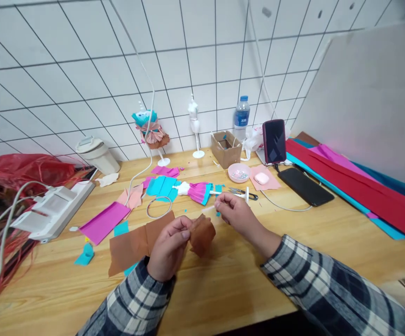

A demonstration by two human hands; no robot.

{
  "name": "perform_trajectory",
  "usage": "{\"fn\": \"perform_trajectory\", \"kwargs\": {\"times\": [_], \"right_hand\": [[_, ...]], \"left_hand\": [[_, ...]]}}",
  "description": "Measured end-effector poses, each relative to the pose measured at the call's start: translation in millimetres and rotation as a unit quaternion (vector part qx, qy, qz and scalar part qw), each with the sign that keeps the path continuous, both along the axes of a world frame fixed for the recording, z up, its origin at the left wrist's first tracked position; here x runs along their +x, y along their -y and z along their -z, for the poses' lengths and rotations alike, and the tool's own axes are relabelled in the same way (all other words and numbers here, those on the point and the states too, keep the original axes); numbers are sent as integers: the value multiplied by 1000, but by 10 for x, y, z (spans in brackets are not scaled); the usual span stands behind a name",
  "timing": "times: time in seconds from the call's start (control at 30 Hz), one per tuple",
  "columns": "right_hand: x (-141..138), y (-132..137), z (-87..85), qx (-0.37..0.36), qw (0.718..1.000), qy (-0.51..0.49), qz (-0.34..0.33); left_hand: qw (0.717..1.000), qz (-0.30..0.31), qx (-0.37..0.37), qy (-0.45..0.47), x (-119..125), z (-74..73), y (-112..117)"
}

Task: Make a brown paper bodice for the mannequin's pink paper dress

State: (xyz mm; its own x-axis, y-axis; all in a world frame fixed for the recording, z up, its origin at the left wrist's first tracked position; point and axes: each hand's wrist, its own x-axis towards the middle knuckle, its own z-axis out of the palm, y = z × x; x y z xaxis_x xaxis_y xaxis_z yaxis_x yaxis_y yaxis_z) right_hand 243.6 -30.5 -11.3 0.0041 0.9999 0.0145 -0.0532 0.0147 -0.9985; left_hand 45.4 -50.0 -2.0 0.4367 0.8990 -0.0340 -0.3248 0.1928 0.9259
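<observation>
My left hand (pixel 171 245) pinches a gathered piece of brown crepe paper (pixel 203 235) between thumb and fingers, above the table. To its right, my right hand (pixel 232 211) is closed in a pinch; a thin whitish strip (pixel 207 209) shows at its fingertips, too faint to name surely. Under and behind my left hand lies a flat brown crepe paper strip (pixel 129 247). Beyond my hands, a small dress form (pixel 183 188) lies on its side in a pleated pink and blue paper skirt (pixel 200 192). Scissors (pixel 246 193) rest partly behind its stand.
Along the tiled wall stand a dressed form (pixel 152 133), a bare white form (pixel 194 121), a cardboard box (pixel 226 149) and a water bottle (pixel 241 114). A pink bowl (pixel 239 173) holds small beads. Phones (pixel 274 142), a power strip (pixel 57 210) and crepe paper rolls (pixel 349 186) flank the workspace.
</observation>
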Motion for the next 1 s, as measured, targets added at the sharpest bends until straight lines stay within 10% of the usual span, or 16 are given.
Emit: {"fn": "perform_trajectory", "kwargs": {"times": [0.23, 0.47, 0.7, 1.0], "right_hand": [[226, -439, -285, 53, 994, 53, 74], [498, -1340, -711, 135, 921, 278, 235], [888, -1743, -549, 60, 835, 472, 276], [1111, -1794, -456, 55, 806, 555, 197]], "left_hand": [[989, 26, -102, 108, -53, -23, -31], [974, 48, -150, 161, -46, 47, -61], [979, 47, -147, 135, -42, 126, -109], [986, 55, -129, 92, -39, 102, -57]]}}
